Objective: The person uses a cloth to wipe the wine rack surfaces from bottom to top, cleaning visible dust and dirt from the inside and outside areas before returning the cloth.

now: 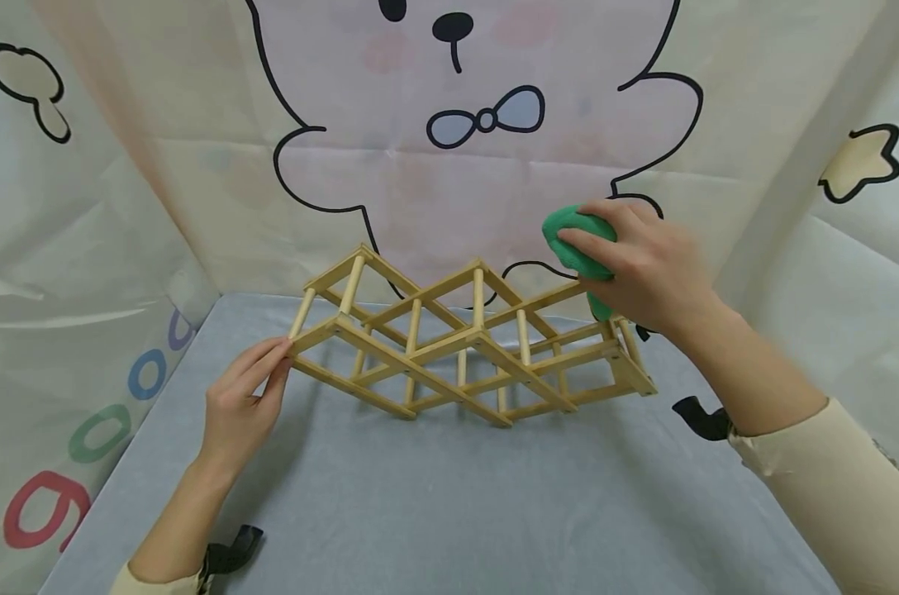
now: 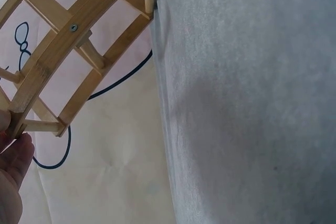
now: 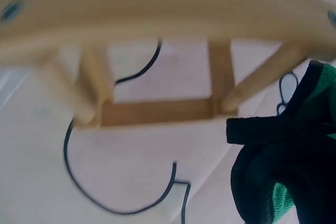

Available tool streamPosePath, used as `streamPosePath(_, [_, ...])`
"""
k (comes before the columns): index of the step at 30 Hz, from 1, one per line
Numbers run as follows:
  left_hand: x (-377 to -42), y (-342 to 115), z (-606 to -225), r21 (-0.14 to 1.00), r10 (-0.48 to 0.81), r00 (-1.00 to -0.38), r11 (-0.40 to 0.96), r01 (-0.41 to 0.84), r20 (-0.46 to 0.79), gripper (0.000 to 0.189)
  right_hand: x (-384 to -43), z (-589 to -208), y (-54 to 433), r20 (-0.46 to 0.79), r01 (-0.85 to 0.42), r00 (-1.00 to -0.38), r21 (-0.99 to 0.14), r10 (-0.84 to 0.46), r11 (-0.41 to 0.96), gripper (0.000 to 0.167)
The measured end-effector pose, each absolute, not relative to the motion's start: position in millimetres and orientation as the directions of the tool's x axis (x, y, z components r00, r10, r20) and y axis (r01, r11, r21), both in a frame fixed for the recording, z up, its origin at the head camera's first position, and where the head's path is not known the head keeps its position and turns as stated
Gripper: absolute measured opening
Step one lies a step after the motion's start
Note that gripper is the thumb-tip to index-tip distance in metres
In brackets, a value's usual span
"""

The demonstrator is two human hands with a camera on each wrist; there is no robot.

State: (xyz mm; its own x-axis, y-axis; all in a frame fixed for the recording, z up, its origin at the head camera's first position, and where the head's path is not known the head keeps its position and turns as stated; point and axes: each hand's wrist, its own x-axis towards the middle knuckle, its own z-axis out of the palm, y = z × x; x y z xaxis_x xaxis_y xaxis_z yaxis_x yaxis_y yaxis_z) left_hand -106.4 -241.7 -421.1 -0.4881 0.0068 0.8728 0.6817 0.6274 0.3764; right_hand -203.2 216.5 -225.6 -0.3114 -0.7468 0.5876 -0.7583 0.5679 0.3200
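Note:
A wooden lattice rack [image 1: 423,373] of crossed slats and round dowels stretches across the middle of the head view. My left hand [image 1: 244,397] pinches its left end corner between thumb and fingers; the left wrist view shows the same corner and the screwed slats [image 2: 44,66]. Over the rack's right end, my right hand [image 1: 650,264] grips a bunched green cloth [image 1: 579,240], part of which hangs down against the upper slats. In the right wrist view a blurred slat [image 3: 157,9] runs close to the camera, with the cloth [image 3: 283,198] dark at lower right.
Beneath the rack spreads a table with a grey-blue cover [image 1: 449,512]. A pale curtain [image 1: 390,173] with a cartoon bear rises behind it, and similar printed sheets close off both sides. Black wrist-camera mounts [image 1: 234,549] stick out near the wrists.

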Motion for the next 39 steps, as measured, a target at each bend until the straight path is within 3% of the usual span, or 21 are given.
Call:
streamPosePath(7, [-107.1, -242.6, -420.2, 0.377, 0.012, -0.49, 0.625, 0.684, 0.871, 0.048, -210.3, -242.4, 188.2, 0.532, -0.813, -0.353, 0.232, -0.769, 0.534, 0.061])
streamPosePath(17, [-107.4, -241.5, -420.6, 0.378, 0.018, -0.498, 0.63, 0.679, 0.867, 0.046, -219.8, -271.1, 177.8, 0.317, -0.829, -0.387, 0.293, -0.866, 0.477, 0.05])
streamPosePath(26, [-107.7, -241.8, -420.7, 0.375, 0.013, -0.491, 0.628, 0.682, 0.871, 0.048, -221.3, -273.7, 168.9, 0.251, -0.815, -0.416, 0.323, -0.874, 0.481, 0.051])
streamPosePath(39, [-107.7, -243.7, -421.7, 0.371, 0.02, -0.492, 0.63, 0.682, 0.87, 0.047, -218.8, -275.1, 170.9, 0.151, -0.791, -0.556, 0.209, -0.818, 0.576, 0.034])
